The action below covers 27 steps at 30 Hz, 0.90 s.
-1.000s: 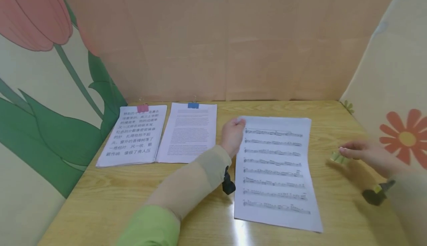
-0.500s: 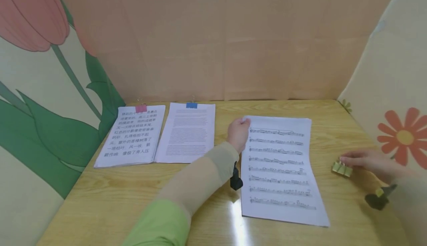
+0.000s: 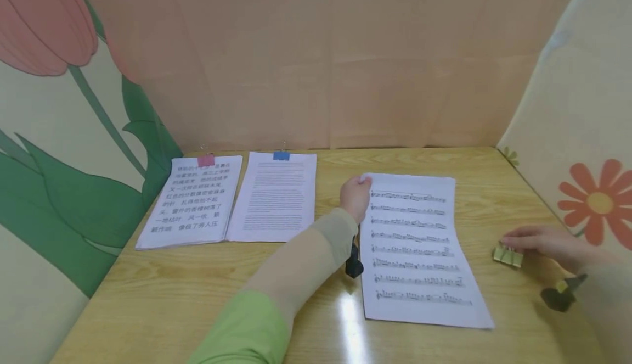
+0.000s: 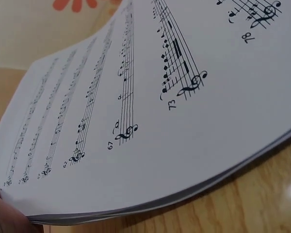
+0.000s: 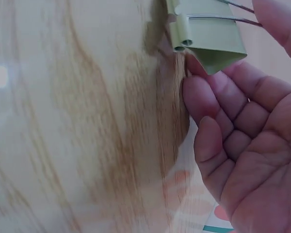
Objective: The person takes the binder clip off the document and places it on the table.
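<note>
Head view looks forward and down; left wrist view, close, shares its sheet music (image 3: 415, 251); right, close, its green clip (image 3: 507, 257).

Across the table (image 3: 173, 309), left to right: first stack (image 3: 187, 205), second stack (image 3: 276, 202), score (image 3: 415, 251). On the first stack's far edge, first clip (image 3: 206, 161); on the second stack's far edge, second clip (image 3: 281, 156). Score nearer the front than both stacks, far-left corner in left hand (image 3: 355, 195). Right of score, third clip (image 3: 507, 257) in right hand (image 3: 545, 246). Behind the table, back wall (image 3: 306, 56); at the sides, left wall (image 3: 39, 106) and right wall (image 3: 582, 100).
</note>
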Motion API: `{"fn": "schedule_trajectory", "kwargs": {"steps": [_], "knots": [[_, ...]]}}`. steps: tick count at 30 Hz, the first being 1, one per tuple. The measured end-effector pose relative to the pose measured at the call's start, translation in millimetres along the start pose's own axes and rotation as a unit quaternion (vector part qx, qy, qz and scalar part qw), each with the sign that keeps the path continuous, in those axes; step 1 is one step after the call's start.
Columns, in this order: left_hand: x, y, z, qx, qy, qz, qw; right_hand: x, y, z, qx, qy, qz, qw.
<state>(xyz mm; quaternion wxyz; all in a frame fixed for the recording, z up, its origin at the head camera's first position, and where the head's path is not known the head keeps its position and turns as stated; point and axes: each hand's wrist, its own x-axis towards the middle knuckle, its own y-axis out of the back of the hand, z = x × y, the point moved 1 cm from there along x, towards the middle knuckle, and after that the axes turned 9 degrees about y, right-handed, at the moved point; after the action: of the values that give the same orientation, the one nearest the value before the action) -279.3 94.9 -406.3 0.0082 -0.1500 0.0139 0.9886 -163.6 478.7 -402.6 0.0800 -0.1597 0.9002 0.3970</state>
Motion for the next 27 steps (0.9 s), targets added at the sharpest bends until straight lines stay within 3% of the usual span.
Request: {"fn": "schedule_trajectory", "kwargs": {"steps": [3,6,13,24,27], "knots": [[4.0,0.1,-2.4,0.006,0.011,0.000,0.9999,0.7,-2,-4,-0.013,-0.009,0.000,0.9999],[8.3,0.6,-5.8,0.012,0.028,-0.001,0.9995,0.9,-1,-10,-0.068,-0.020,0.004,0.9975],[13.9,0.9,-11.3,0.008,0.047,-0.007,0.9988,2.8,-1,-20,-0.196,-0.003,-0.004,0.9806],[18.9,-4.6,-16.6,0.009,0.051,0.014,0.9985,1.9,-1,-24,-0.216,-0.008,-0.013,0.9763],[20.5,-5.2,-18.3,0.005,0.056,0.015,0.9983,0.9,-2,-35,-0.222,0.004,0.010,0.9751]]}}
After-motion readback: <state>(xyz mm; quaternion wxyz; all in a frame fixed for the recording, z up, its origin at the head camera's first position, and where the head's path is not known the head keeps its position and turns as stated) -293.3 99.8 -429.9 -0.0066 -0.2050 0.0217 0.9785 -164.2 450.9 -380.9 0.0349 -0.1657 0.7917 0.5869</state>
